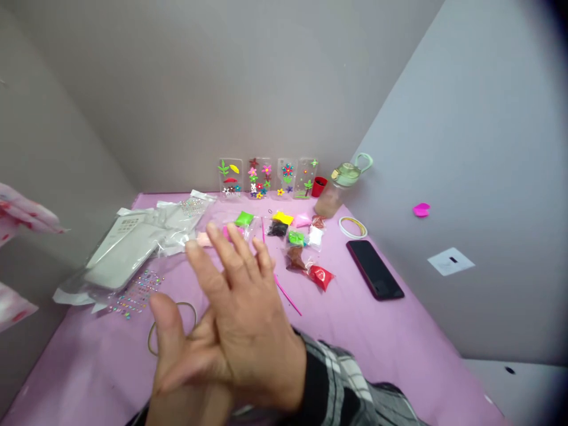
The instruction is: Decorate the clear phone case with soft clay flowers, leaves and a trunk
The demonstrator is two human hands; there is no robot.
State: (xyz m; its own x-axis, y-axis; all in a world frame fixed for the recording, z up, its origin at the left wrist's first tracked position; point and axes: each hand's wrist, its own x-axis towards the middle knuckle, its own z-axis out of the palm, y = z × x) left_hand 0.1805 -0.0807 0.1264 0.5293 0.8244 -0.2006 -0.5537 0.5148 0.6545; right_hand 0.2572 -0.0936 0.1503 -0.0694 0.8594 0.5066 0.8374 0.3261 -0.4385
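Observation:
Above the table's front, my right hand lies flat across my left palm, its fingers stretched out and pointing away. Underneath, my left hand faces up with its thumb spread to the side. Whatever may be between the two palms is hidden. Just left of the hands, a tan ring-shaped band rests on the cloth. Beyond the fingers are small packets of coloured clay, among them a red packet, a brown packet, a green packet and a yellow packet. A thin pink stick lies to the right.
Clear phone cases with coloured decorations lean on the back wall. Wrapped cases and a gem sticker sheet lie at left. A bottle, a red cup, a tape roll and a phone stand or lie at right.

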